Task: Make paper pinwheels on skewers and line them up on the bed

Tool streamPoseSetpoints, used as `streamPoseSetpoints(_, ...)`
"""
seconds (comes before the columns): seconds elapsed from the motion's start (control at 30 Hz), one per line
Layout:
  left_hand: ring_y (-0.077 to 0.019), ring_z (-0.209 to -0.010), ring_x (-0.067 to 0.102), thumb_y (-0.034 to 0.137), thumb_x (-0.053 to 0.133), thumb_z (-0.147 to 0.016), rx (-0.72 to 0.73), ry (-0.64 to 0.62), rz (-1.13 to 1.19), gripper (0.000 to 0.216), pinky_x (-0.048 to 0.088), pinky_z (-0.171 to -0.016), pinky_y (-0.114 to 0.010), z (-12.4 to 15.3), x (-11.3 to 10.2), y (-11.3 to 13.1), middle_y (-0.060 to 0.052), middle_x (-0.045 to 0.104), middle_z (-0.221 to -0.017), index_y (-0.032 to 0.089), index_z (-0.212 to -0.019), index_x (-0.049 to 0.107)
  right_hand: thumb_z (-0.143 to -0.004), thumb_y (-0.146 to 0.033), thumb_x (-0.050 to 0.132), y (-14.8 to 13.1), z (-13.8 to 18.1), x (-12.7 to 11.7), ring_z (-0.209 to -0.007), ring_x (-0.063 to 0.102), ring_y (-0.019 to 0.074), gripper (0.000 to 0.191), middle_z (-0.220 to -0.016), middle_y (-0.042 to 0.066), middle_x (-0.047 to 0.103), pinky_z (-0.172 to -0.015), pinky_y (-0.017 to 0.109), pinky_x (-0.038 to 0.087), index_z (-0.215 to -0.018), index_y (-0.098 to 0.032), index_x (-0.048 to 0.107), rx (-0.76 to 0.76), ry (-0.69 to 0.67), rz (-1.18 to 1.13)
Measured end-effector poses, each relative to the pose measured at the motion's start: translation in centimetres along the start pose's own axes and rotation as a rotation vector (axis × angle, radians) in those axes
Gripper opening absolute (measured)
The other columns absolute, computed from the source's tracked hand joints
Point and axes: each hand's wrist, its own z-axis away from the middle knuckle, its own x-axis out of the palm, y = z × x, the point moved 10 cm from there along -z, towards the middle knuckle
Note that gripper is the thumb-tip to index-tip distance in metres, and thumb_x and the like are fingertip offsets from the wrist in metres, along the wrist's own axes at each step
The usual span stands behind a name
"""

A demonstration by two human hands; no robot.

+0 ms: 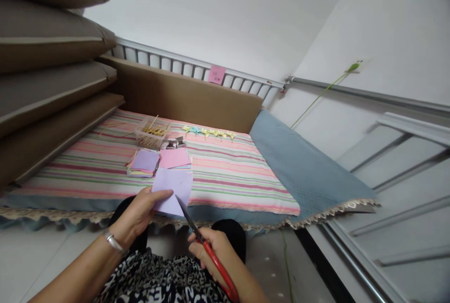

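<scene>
My left hand [140, 214] pinches the lower left corner of a lilac paper square [174, 189] and holds it up over the near edge of the striped cloth [228, 171]. My right hand [214, 249] grips red-handled scissors [204, 242]. The scissor blades point up and left, and their tip meets the paper's lower edge. A silver bracelet sits on my left wrist.
On the cloth lie a stack of coloured paper squares [143, 162], a pink sheet [175, 157], a clear box of wooden sticks [152, 133], metal clips [175, 142] and a row of small folded paper pieces [209, 132]. Grey cushions [49, 73] stack at the left, a cardboard panel [183, 94] behind.
</scene>
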Motion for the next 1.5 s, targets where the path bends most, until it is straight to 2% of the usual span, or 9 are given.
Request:
streamPoseSetpoints(0.5,-0.0186,-0.056,0.063,0.019,0.076,-0.06,-0.009,0.007,-0.026,0.023,0.049,-0.055,-0.027,-0.3,-0.2,-0.1,-0.008,0.073,-0.069,0.009,-0.08,0.07,-0.072,-0.029,0.064,0.4,-0.7,-0.2,-0.046,0.044,0.0082,0.017,-0.05,-0.005,0.049,-0.047,0.019,0.035,-0.082,-0.015,0.067,-0.078,0.003,0.122)
streamPoseSetpoints(0.57,-0.0189,-0.057,0.063,0.019,0.077,-0.058,0.007,0.025,-0.039,0.026,0.049,-0.056,-0.027,-0.7,-0.9,0.4,-0.008,0.073,-0.069,0.009,-0.081,0.07,-0.07,-0.021,0.063,0.7,-0.5,-0.4,-0.046,0.044,0.0081,0.017,-0.05,-0.006,0.049,-0.048,0.019,0.035,-0.086,-0.016,0.067,-0.122,-0.009,0.192)
streamPoseSetpoints(0.67,-0.02,-0.059,0.064,0.021,0.078,-0.056,0.005,0.035,-0.092,0.029,0.049,-0.057,-0.028,-1.4,-2.1,0.9,-0.008,0.074,-0.071,0.009,-0.081,0.069,-0.068,-0.012,0.057,1.8,0.1,-1.3,-0.047,0.05,0.0095,0.033,-0.055,-0.006,0.054,-0.049,0.019,0.037,-0.1,-0.018,0.063,-0.159,-0.027,0.244)
streamPoseSetpoints(0.73,-0.0201,-0.059,0.064,0.022,0.078,-0.056,-0.027,-0.008,-0.157,0.03,0.048,-0.057,-0.028,-1.6,-2.2,0.7,-0.008,0.074,-0.071,0.01,-0.081,0.069,-0.069,-0.012,0.055,1.8,0.2,-2.9,-0.056,0.057,0.0119,0.038,-0.068,-0.002,0.063,-0.056,0.02,0.044,-0.106,-0.019,0.06,-0.205,0.039,0.217)
streamPoseSetpoints(0.9,-0.0195,-0.057,0.063,0.022,0.077,-0.055,-0.155,-0.289,-0.316,0.025,0.045,-0.057,-0.027,-0.5,1.7,-2.0,-0.008,0.073,-0.067,0.009,-0.076,0.071,-0.071,-0.022,0.062,-1.1,-0.9,-6.7,-0.072,0.063,0.0158,0.043,-0.09,0.004,0.065,-0.072,0.028,0.05,-0.114,-0.021,0.054,-0.291,0.27,0.073)
streamPoseSetpoints(1.1,-0.0178,-0.056,0.062,0.021,0.076,-0.059,-0.167,-0.406,-0.388,0.023,0.043,-0.056,-0.025,0.6,4.6,-2.9,-0.009,0.073,-0.068,0.008,-0.077,0.073,-0.064,-0.008,0.062,-4.6,-3.6,-4.8,-0.055,0.049,0.0087,0.05,-0.073,-0.005,0.057,-0.054,0.02,0.041,-0.111,-0.022,0.054,-0.329,0.187,-0.012)
streamPoseSetpoints(1.23,-0.0162,-0.058,0.063,0.023,0.075,-0.065,-0.153,-0.392,-0.242,0.023,0.046,-0.057,-0.024,0.7,4.5,-2.1,-0.009,0.073,-0.071,0.008,-0.083,0.072,-0.065,-0.008,0.056,-4.5,-4.0,-4.2,-0.051,0.045,0.0081,0.043,-0.075,-0.004,0.059,-0.049,0.019,0.036,-0.106,-0.02,0.052,-0.342,0.202,-0.199)
streamPoseSetpoints(1.4,-0.0183,-0.073,0.067,0.023,0.072,-0.072,-0.076,-0.251,0.19,0.016,0.053,-0.07,-0.03,0.4,3.6,-1.8,-0.006,0.074,-0.086,0.017,-0.086,0.069,-0.068,-0.018,0.06,-4.4,-3.8,-5.7,-0.081,0.058,0.0177,0.038,-0.095,0.003,0.063,-0.069,0.026,0.046,-0.106,-0.02,0.052,-0.469,0.384,-0.472)
streamPoseSetpoints(1.5,-0.0198,-0.075,0.068,0.02,0.072,-0.071,-0.077,-0.23,0.231,0.017,0.054,-0.072,-0.03,0.6,4.3,-2.9,-0.008,0.074,-0.089,0.015,-0.088,0.07,-0.07,-0.023,0.061,-4.3,-4.1,-5.3,-0.084,0.059,0.0191,0.038,-0.095,0.003,0.063,-0.073,0.028,0.047,-0.107,-0.02,0.053,-0.484,0.453,-0.478)
